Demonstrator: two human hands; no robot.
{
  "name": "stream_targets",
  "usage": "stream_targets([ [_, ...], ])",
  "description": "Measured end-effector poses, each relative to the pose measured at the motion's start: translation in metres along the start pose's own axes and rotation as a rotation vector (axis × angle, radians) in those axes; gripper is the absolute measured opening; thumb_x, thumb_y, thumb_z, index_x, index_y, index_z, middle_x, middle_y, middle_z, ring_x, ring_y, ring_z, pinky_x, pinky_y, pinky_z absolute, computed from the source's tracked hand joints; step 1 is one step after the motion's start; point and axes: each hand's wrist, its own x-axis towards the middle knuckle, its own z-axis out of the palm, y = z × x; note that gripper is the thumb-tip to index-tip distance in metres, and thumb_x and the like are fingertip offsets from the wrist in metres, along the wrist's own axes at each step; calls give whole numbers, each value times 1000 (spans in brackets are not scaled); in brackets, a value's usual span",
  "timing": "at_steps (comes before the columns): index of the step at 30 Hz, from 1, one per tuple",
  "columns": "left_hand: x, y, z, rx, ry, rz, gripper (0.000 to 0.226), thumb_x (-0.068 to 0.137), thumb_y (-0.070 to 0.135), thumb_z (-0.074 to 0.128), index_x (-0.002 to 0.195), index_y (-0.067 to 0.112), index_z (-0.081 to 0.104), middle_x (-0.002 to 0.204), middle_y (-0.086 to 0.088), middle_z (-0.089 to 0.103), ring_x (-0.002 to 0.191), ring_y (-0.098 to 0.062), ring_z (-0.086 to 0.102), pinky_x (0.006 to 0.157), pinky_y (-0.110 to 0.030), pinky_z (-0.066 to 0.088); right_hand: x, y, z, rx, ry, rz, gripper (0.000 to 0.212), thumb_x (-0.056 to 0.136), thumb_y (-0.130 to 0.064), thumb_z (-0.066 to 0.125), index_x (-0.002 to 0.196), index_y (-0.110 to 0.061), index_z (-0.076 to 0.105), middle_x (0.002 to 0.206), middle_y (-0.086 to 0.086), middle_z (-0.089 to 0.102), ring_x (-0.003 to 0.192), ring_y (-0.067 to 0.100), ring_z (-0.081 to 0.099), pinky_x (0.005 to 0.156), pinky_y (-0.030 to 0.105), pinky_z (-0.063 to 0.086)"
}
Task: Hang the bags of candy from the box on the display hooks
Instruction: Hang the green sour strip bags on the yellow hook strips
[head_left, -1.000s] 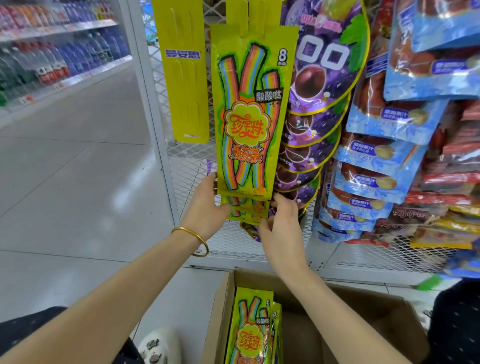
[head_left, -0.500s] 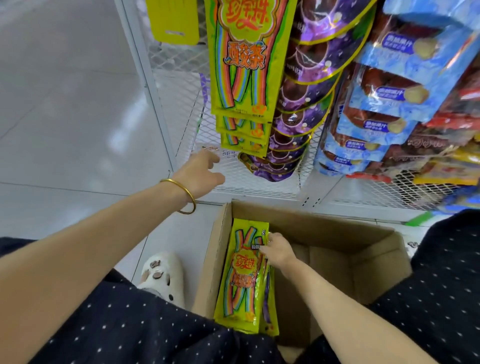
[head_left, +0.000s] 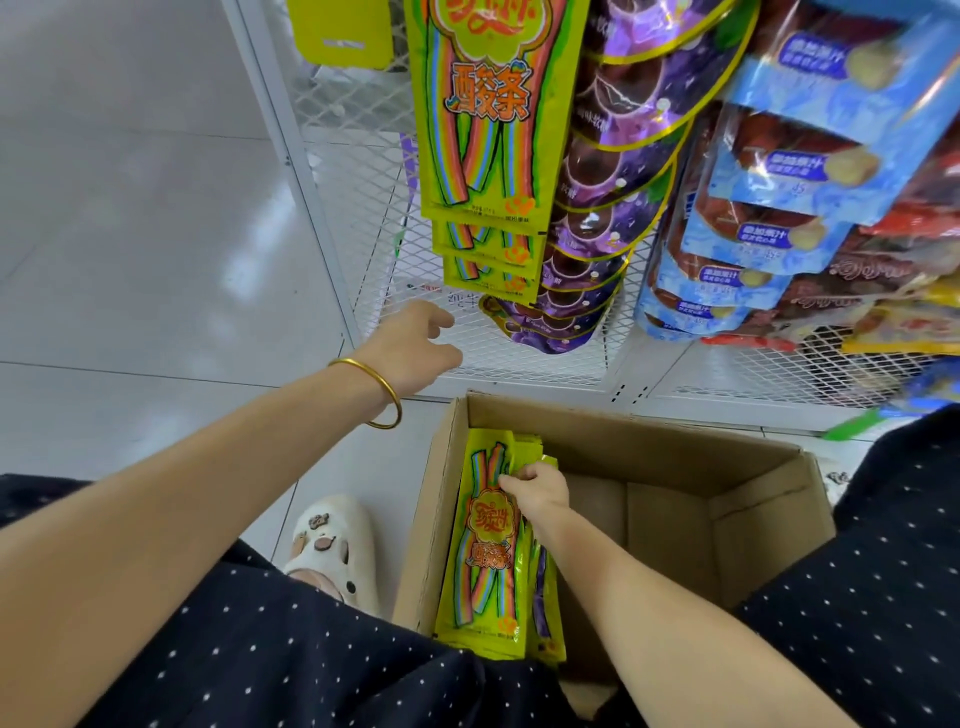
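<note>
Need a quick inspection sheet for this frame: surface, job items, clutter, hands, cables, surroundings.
Surface: tiled floor, cardboard box standing open on it.
Job's things: green candy bags upright along the box's left wall; hung candy bags stacked on the white mesh rack above.
Clutter: white slipper, worn, left of the box.
Hands: left hand empty, fingers loose, near the rack; right hand pinches the green candy bags' tops.
Cables: nothing seen.
Surroundings: purple bags and blue bags hanging further right.
</note>
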Motion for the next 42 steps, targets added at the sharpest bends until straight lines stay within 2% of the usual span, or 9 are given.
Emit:
stream_targets([
  [8,-2,-1,4,136,-89,35,45,86,19,61,129,14,47,131,-7,47,114,-23,51,97,-35,43,-8,-24,-29,213,-99,-146,25,90,-18,59,99,5,60,108,26,63,94,26,61,83,45,50],
  [11,-4,0,6,215,-109,53,53,84,27,66,131,14,45,131,-6,47,119,-23,50,97,-33,42,-38,-60,-64,317,-229,-278,10,93,-12,55,92,-11,64,99,14,70,87,25,68,68,31,53],
  [15,-15,27,1,60,-70,191,26,85,16,65,109,9,60,93,-10,61,85,-20,60,81,-33,48,-74,-100,-101,369,-279,-505,12,93,-13,55,100,-12,64,99,8,71,92,23,68,79,37,54],
  [20,-35,75,-30,-89,142,351,8,90,13,57,86,20,56,70,-7,59,53,-7,55,49,-10,42,-127,-149,-130,327,142,-959,36,82,-1,66,89,-27,41,91,-9,53,86,2,58,72,22,50],
  [23,-46,109,-57,-247,190,424,19,88,6,58,75,20,57,64,-5,58,48,0,53,51,-15,46,-166,-187,-145,217,312,-1265,42,77,3,70,84,-22,36,86,-12,44,69,-2,47,69,13,43],
  [26,-53,143,-85,-273,253,520,4,87,10,61,86,9,64,76,-9,63,65,-11,56,63,-24,47,-186,-230,-157,-36,454,-1486,25,80,-8,63,97,-25,56,91,-7,54,79,-10,45,81,-1,31],
  [31,-48,198,-136,-264,472,740,14,87,12,61,98,20,60,92,-1,59,78,-8,55,70,-14,43,-218,-303,-176,75,458,-1562,19,84,-9,57,100,-19,58,96,-11,56,93,-10,46,84,0,31],
  [35,-35,234,-161,-354,668,772,36,89,20,58,123,10,49,113,3,53,94,-3,50,72,-6,42,-230,-355,-186,108,520,-1600,27,84,-1,58,106,-15,56,97,-19,51,94,-8,42,85,-2,27],
  [42,-15,260,-174,-357,782,761,32,89,27,58,117,13,53,89,11,50,73,2,47,61,-1,35,-230,-402,-187,45,583,-1586,30,89,-1,56,118,-7,52,114,4,46,96,-10,32,86,-6,20],
])
